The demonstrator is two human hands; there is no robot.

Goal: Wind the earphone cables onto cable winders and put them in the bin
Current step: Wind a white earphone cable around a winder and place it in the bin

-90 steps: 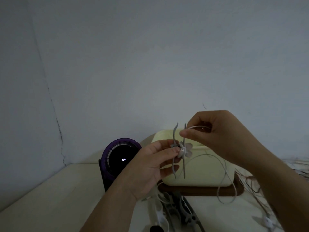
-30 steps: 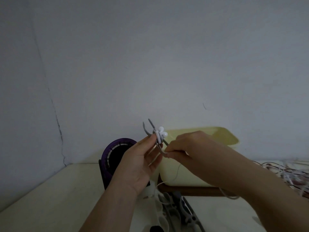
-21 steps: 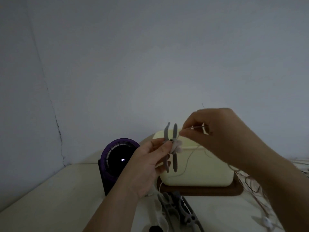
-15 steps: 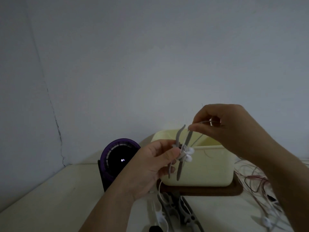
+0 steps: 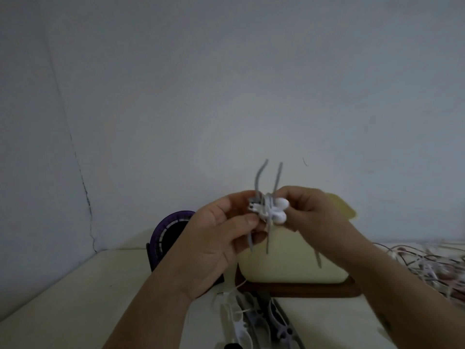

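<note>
Pinching the cable winder, left hand and right hand meet chest-high.

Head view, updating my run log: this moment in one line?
step: winding; left hand: holds cable winder; right hand: pinches earphones; bin: behind hands

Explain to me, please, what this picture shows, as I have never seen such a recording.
No machine here: a camera on a person's head looks forward and down at their two bare hands. The left hand grips a grey cable winder; the right hand pinches the white earphone wound on it. Behind stands a pale yellow bin on a wooden tray, with a purple round device to its left. On the table lie spare winders near the camera, and a tangle of cables on the right.
</note>
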